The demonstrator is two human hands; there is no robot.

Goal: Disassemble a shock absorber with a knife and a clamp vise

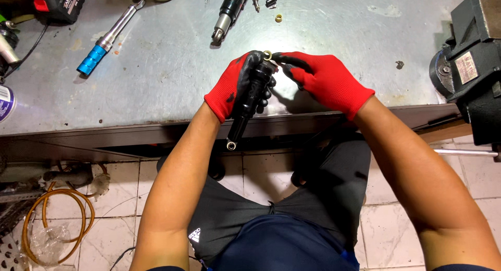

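My left hand (237,85), in a red glove with a black palm, grips a black cylindrical shock-absorber-like part (249,101) tilted over the front edge of the metal workbench (156,72); its lower eyelet hangs below the edge. My right hand (323,78), gloved the same way, pinches a small brass ring (267,55) at the top end of that part.
On the bench lie a blue-handled torque wrench (107,38) at the left, a black pneumatic tool (228,12) at the back, small fittings (271,2) and a brass piece (279,18). A dark bench vise (467,67) stands at the right. An orange hose (57,219) lies on the tiled floor.
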